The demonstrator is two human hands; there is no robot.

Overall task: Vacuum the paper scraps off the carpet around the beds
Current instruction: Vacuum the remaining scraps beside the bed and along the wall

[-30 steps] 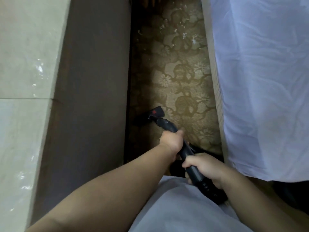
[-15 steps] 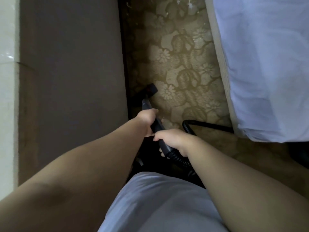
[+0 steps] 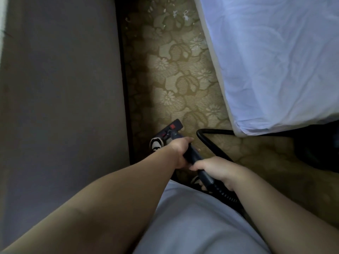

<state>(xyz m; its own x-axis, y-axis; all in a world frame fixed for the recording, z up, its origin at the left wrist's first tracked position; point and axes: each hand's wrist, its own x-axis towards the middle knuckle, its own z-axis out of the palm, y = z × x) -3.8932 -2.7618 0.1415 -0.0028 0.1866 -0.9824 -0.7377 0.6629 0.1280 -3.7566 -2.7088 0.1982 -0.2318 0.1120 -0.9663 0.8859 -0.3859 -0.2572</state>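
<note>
A dark vacuum wand (image 3: 192, 154) runs down to a small floor head (image 3: 171, 129) with a red mark, which rests on the patterned olive carpet (image 3: 176, 85) in the narrow gap beside the bed. My left hand (image 3: 178, 151) grips the wand near the head. Further back, my right hand (image 3: 213, 169) grips the wand just above its ribbed hose (image 3: 225, 195). White paper scraps (image 3: 176, 14) lie scattered on the carpet at the far end of the gap.
A dark wall panel (image 3: 60, 107) bounds the gap on the left. The bed with a white sheet (image 3: 275, 61) bounds it on the right. A black hose loop (image 3: 207, 140) lies by the bed corner. My shoe (image 3: 156, 143) stands next to the floor head.
The view has shifted back and the wand has been drawn towards me; the floor head now lies near my shoe. Both hands keep their grip on the wand.
</note>
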